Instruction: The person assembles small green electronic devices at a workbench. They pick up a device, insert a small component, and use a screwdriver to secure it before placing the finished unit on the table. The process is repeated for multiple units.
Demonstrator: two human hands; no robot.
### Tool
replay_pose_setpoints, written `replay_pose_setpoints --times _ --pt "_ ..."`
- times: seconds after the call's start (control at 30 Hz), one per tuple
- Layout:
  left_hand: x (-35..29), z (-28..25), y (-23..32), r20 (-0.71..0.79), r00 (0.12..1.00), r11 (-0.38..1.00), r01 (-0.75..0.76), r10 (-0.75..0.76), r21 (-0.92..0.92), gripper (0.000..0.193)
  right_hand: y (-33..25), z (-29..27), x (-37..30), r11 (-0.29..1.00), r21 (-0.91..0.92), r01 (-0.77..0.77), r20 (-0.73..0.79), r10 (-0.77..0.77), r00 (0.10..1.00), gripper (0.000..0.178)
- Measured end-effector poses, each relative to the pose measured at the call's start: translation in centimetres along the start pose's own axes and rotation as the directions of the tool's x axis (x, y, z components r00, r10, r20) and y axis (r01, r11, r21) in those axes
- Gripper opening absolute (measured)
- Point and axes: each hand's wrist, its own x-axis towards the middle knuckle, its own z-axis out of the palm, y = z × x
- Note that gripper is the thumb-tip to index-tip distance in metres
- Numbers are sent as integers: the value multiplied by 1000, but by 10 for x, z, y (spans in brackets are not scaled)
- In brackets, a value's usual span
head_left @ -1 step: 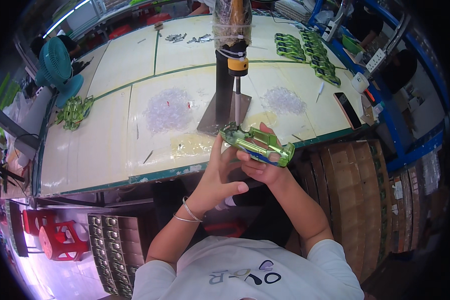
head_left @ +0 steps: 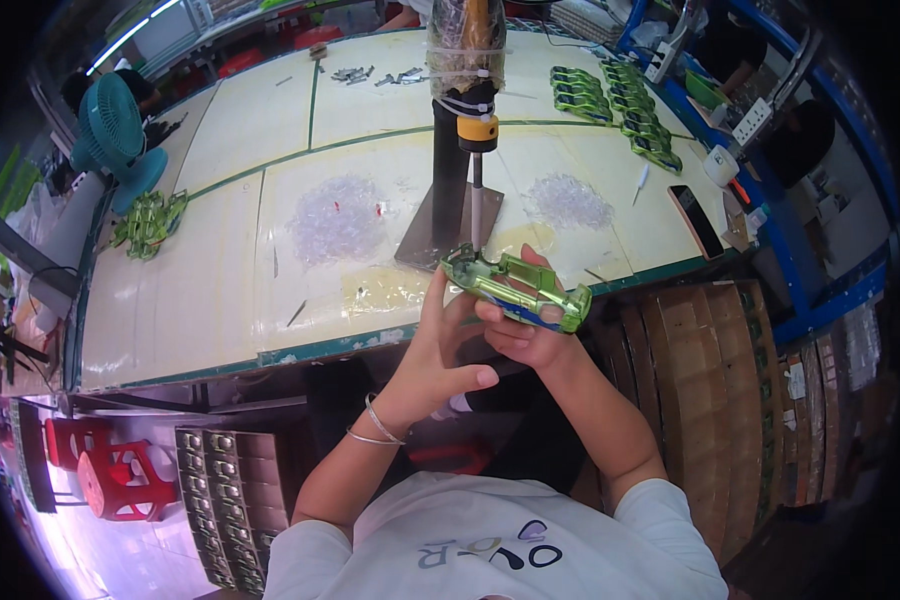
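A shiny green plastic shell (head_left: 518, 288), which looks like a toy car body with a blue patch on its side, is held tilted just past the table's front edge. My right hand (head_left: 532, 340) grips it from below and the right, fingers wrapped round its side. Fingers of my left hand (head_left: 438, 345) touch and support its left end, with the thumb spread away. Above that end stands an upright tool (head_left: 477, 135) with a yellow collar and a thin metal rod (head_left: 476, 205). The rod's tip reaches the shell's left end; exact contact is hidden.
Two piles of small clear plastic pieces (head_left: 338, 220) (head_left: 568, 202) flank the tool's metal base plate (head_left: 420, 228). More green shells (head_left: 630, 110) lie at the back right and others (head_left: 150, 225) at the left. A phone (head_left: 695, 221), a teal fan (head_left: 115, 135) and cartons (head_left: 705, 370) stand around.
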Motion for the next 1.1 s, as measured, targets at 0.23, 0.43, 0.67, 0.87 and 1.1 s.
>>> replay_pose_setpoints --times 0.23,0.43,0.67,0.87,1.1 --pt "4 -2 4 125 992 998 -23 15 67 115 -5 -5 -1 997 65 -38 92 32 995 61" --pt "1 4 1 43 998 999 -38 37 31 118 -8 -5 -2 991 111 -74 139 59 989 63" --pt "1 1 3 126 992 998 -29 22 56 117 -7 -2 -4 988 129 -89 143 70 987 64" --pt "1 1 6 149 989 997 -26 16 68 117 -7 1 -4 988 130 -88 141 70 988 64" --pt "-1 6 5 79 997 999 -24 22 30 120 -6 -1 -5 988 135 -81 143 61 988 65"
